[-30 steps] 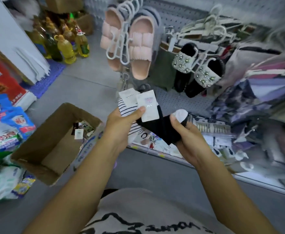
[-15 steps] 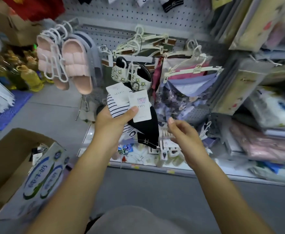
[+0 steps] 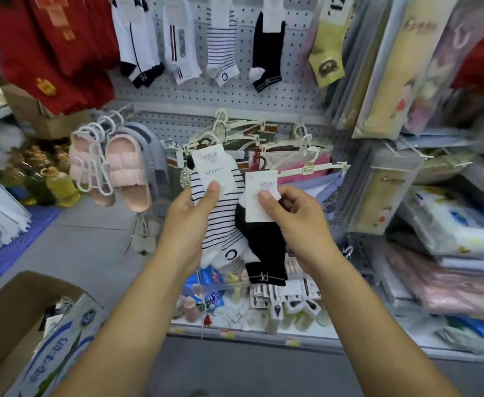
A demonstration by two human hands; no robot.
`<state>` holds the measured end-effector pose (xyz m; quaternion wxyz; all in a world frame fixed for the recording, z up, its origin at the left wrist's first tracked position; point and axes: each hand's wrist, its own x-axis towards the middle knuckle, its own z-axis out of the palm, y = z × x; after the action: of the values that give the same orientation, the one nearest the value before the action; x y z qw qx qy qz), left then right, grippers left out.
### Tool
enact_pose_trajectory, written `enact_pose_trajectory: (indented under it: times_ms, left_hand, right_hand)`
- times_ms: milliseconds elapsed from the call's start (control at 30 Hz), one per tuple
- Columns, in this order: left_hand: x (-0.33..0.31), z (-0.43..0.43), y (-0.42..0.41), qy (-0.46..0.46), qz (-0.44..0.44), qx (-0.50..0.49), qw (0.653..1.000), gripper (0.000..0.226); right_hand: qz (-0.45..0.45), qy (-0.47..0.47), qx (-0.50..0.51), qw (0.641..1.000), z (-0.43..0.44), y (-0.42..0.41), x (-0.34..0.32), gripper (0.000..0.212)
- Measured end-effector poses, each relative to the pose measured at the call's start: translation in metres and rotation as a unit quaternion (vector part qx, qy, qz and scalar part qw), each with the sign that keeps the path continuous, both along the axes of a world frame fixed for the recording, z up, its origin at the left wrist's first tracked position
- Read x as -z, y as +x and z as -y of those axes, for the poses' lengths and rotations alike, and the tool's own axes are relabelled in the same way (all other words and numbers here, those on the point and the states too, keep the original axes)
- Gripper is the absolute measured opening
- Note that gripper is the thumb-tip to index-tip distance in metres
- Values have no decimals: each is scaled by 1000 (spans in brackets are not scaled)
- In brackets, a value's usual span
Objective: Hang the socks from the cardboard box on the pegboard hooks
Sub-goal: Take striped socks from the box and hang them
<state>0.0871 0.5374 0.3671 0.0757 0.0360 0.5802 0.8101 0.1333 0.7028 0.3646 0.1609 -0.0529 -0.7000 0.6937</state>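
White with thin black stripes, a striped sock (image 3: 224, 224) is held upright in the person's left hand (image 3: 188, 224) at the centre of the view. The thumb presses on the front of the sock at the lower edge of its paper tag (image 3: 212, 167), and the fingers are curled behind the fabric, out of sight. Just beside it and touching it on the right, a black sock (image 3: 265, 247) with a white heel hangs toe down from the right hand (image 3: 299, 224). That hand's thumb and curled fingers pinch the white label (image 3: 259, 196) at the top of the sock. Both socks are held in the air in front of a grey pegboard (image 3: 281, 90), below a row of pairs that hang from its hooks. That row includes a hanging striped pair (image 3: 222, 53) and a hanging black pair (image 3: 266, 53). The cardboard box (image 3: 9, 313) sits open on the floor at the lower left, well apart from the hands. A few small items inside it are too blurred to identify. Pink slippers (image 3: 126, 173) hang on white plastic holders to the left of the hands, red garments (image 3: 49, 47) hang at the upper left, and packaged goods (image 3: 387, 67) hang along the right side.
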Motion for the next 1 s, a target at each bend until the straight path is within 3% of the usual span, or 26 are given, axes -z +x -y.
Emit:
enact_pose_trajectory:
  times_ms: [233, 567, 800, 1000]
  left_hand:
    - [-23, 9, -32, -42, -59, -28, 997, 17]
    - [-67, 30, -120, 21, -34, 46, 998, 31]
    - [-99, 28, -216, 18, -63, 38, 997, 28]
    - [-138, 3, -280, 5, -97, 62, 993, 16]
  right_hand:
    - [-28, -11, -38, 999, 0, -35, -35, 22]
    - [-51, 13, -14, 999, 37, -129, -66, 22]
    - [-99, -15, 124, 987, 13, -203, -106, 18]
    - [-108, 23, 243, 964, -27, -273, -141, 36]
